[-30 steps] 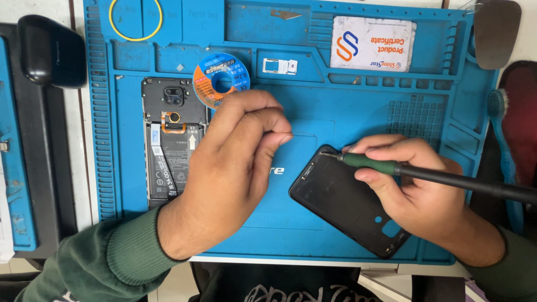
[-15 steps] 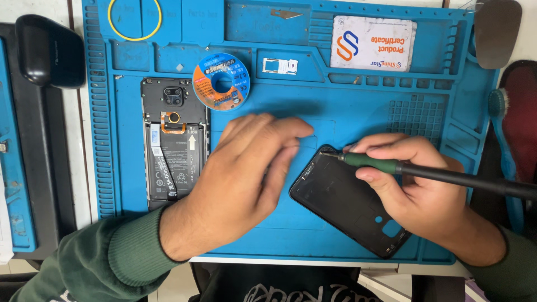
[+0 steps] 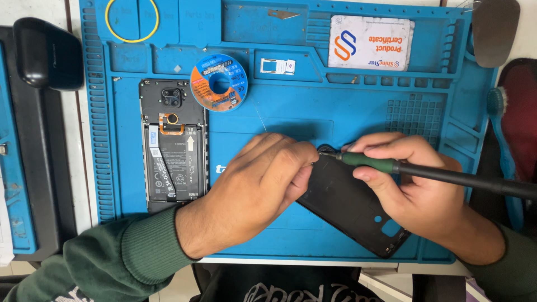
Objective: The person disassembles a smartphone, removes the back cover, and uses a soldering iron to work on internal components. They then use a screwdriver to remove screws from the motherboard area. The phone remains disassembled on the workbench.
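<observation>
1. Slippage is the main risk: the right hand (image 3: 417,187) pinches a green-handled tool (image 3: 369,162) like a pen, its fine tip pressed at the upper corner of the black phone back cover (image 3: 347,204). If the tip skids, I judge it could scratch the cover or jab the left fingers close beside it.
2. The left hand (image 3: 257,187) lies palm down, fingers curled loosely onto that same corner, pinning the cover rather than gripping anything. Uneven pressure could let the cover pivot on the mat.
3. The cover lies tilted across the lower middle of the blue work mat (image 3: 347,114), partly under both hands; what the tip touches is hidden.
4. An opened phone (image 3: 172,146), battery and ribbon cable exposed, lies just left of the left forearm; a careless sleeve could brush it.
5. On the mat's far side sit a solder wick spool (image 3: 219,82), a small card tray (image 3: 278,66), a yellow ring (image 3: 132,21) and a white card (image 3: 371,42).
6. A blue brush (image 3: 499,120) lies off the mat's right edge, a dark case (image 3: 45,53) off its left.
</observation>
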